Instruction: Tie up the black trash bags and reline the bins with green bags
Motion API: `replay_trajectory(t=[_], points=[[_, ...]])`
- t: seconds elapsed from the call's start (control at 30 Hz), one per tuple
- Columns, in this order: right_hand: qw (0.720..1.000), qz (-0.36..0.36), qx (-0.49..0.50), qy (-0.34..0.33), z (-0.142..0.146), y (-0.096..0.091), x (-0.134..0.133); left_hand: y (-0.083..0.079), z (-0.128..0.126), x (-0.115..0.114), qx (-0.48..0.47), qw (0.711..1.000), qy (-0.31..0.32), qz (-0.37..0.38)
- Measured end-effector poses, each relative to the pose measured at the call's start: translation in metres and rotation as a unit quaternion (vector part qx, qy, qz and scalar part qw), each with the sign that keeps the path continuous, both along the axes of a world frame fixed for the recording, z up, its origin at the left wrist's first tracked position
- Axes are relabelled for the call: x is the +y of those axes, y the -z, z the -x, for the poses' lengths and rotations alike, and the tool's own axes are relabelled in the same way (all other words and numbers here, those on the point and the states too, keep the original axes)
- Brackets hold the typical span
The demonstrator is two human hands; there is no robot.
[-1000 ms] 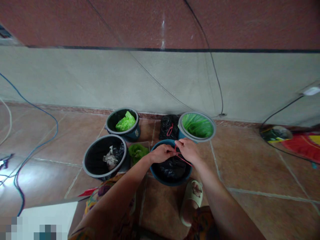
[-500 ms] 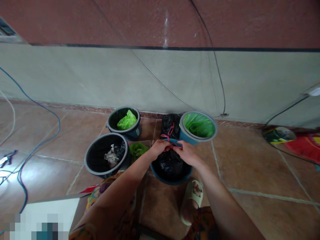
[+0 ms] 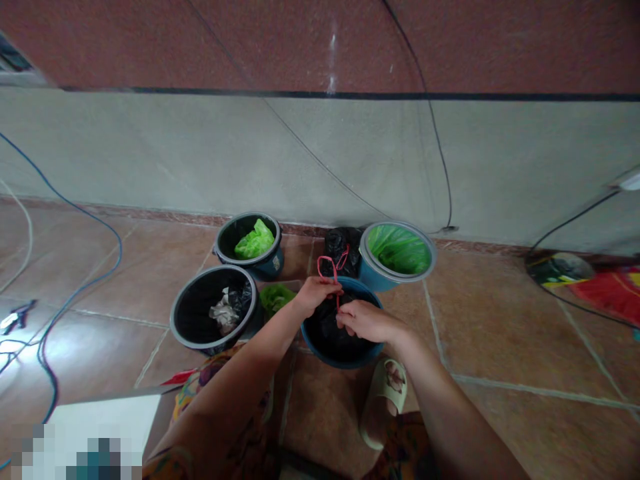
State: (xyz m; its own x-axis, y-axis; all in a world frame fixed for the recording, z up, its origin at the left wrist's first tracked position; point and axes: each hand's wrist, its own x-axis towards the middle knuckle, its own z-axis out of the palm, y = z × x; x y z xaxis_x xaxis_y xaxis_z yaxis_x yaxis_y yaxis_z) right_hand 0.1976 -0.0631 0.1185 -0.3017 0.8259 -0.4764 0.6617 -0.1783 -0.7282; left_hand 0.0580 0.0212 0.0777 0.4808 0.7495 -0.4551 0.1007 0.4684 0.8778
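Observation:
A black garbage bag (image 3: pixel 327 337) sits inside a round blue trash can (image 3: pixel 345 365) in front of me. Above it, my left hand (image 3: pixel 320 293) pinches the bag's red drawstring (image 3: pixel 327 260), whose loop stands up past the fingers. Slightly lower and to the right, my right hand (image 3: pixel 361 319) is closed on the lower part of the same drawstring. Behind the can, against the wall, rests another black garbage bag (image 3: pixel 345 240) with a red tie.
Right of that bag stands a can (image 3: pixel 395 275) lined with green plastic. On the left are a can (image 3: pixel 273 267) holding a green bag and a wider can (image 3: pixel 175 327) holding crumpled trash. A slippered foot (image 3: pixel 384 400) is close by; blue cables (image 3: pixel 80 287) cross the floor at left.
My right hand has moved down and left over the bag. The red drawstring, bunched between both hands before, now rises as a loop above my left hand.

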Motion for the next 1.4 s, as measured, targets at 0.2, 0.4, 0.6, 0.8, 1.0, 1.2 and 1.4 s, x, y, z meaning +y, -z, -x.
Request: replay_trajectory(t=[0.2, 0.4, 0.6, 0.8, 1.0, 1.2, 1.4], points=[[0.981, -0.110, -0.074, 0.140, -0.019, 0.000, 0.014, 0.000, 0.002, 0.004, 0.036, 0.983, 0.104, -0.146], [0.968, -0.168, -0.006, 0.186, -0.016, 0.029, 0.028, -0.010, 0.004, -0.002, 0.115, 0.922, 0.188, -0.319], [0.969, -0.157, 0.073, 0.174, -0.006, 0.050, 0.028, -0.009, 0.008, -0.007, 0.163, 0.837, 0.207, -0.479], [0.959, -0.151, 0.172, 0.168, -0.013, 0.053, 0.028, 0.002, 0.008, -0.013, 0.162, 0.797, 0.192, -0.549], [0.949, -0.091, 0.183, 0.241, -0.016, 0.053, 0.024, 0.006, 0.008, -0.013, 0.208, 0.762, 0.173, -0.588], [0.963, -0.139, -0.032, 0.231, -0.014, 0.038, 0.025, -0.002, 0.010, -0.009, 0.285, 0.761, 0.176, -0.556], [0.936, -0.155, -0.249, 0.193, -0.024, 0.029, 0.022, -0.011, 0.018, -0.004, 0.330, 0.778, 0.215, -0.489]])
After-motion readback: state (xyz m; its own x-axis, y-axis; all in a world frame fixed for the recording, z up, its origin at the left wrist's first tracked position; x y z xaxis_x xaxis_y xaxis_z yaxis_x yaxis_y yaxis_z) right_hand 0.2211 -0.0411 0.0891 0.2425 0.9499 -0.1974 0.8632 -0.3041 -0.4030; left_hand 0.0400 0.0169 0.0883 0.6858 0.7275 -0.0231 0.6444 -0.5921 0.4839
